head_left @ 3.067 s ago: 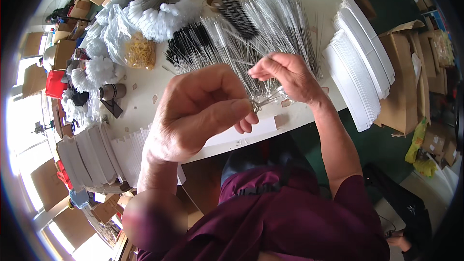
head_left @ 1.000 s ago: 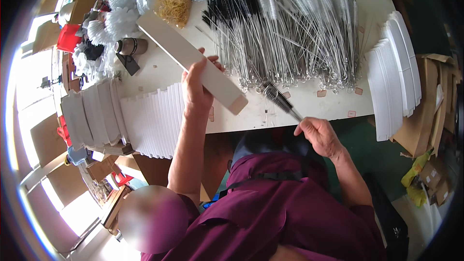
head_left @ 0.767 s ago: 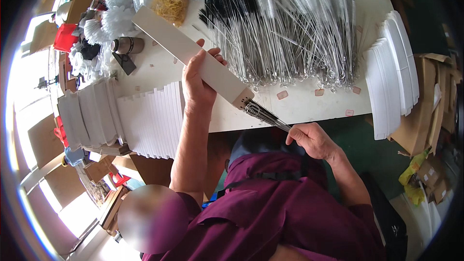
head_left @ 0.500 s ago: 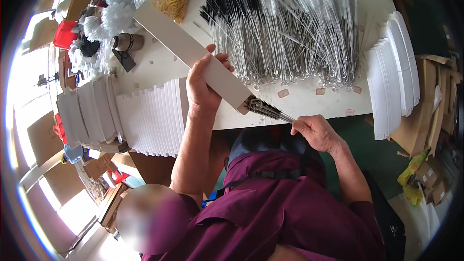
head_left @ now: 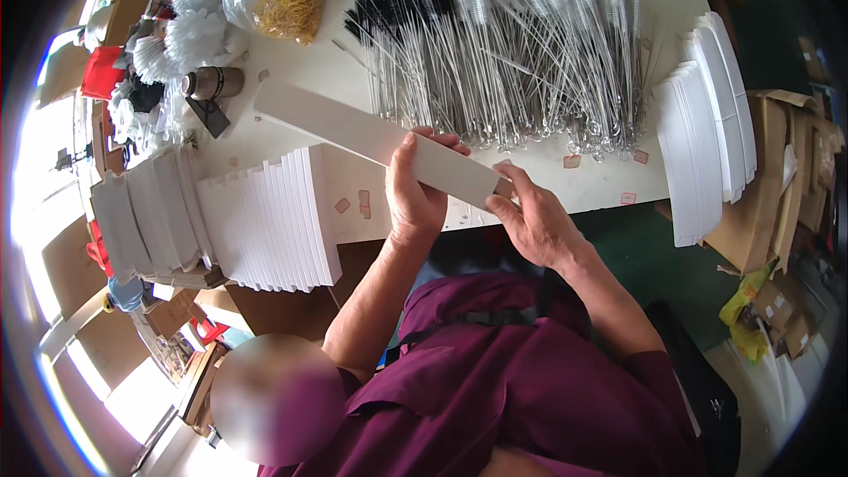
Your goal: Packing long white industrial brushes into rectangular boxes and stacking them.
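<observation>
My left hand (head_left: 419,190) is closed round the middle of a long, narrow white carton (head_left: 353,128), which slants from upper left to lower right above the table's front edge. At the carton's lower right end, my right hand (head_left: 541,223) is closed, with thumb and fingertips on the end flap. The bundle of wire brushes is out of sight. Beyond the carton, a wide heap of thin brushes (head_left: 503,71) with wire stems and looped ends covers the table, some with black bristles (head_left: 411,2) and others with clear ones.
Flat white cartons are stacked on the left (head_left: 265,221) and the right (head_left: 702,141) of the table (head_left: 371,212). At the back left are a bag of yellow rubber bands (head_left: 290,7), a metal flask (head_left: 214,83) and clear plastic bags. Brown cardboard (head_left: 773,177) leans at right.
The brush bundle that stuck out of the carton's end is now out of sight. My right hand has moved up to that end, and the carton has tilted flatter and shifted right.
</observation>
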`<action>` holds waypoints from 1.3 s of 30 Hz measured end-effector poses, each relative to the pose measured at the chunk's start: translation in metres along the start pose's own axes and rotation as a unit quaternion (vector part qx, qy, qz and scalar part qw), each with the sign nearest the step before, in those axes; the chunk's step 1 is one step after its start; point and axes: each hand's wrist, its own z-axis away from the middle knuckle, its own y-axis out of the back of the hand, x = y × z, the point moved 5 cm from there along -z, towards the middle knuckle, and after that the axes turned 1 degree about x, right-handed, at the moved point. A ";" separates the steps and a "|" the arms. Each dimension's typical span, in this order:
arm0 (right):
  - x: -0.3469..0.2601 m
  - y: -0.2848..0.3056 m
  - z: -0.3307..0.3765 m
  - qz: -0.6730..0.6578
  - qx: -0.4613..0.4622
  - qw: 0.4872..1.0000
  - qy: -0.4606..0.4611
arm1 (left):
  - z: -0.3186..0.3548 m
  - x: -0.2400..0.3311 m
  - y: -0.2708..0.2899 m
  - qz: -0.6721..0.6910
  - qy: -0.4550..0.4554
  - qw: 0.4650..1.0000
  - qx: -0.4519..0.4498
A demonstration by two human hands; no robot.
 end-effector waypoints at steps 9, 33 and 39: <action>0.010 0.003 -0.020 0.043 -0.055 0.996 -0.055 | 0.041 -0.023 0.027 -0.102 0.173 0.979 -0.044; -0.006 0.069 -0.037 0.296 0.088 0.943 0.124 | 0.042 0.013 0.004 -0.759 -0.227 0.552 -0.259; 0.006 0.044 -0.029 0.203 0.130 0.969 0.057 | 0.039 0.000 -0.002 -0.760 -0.243 0.549 -0.249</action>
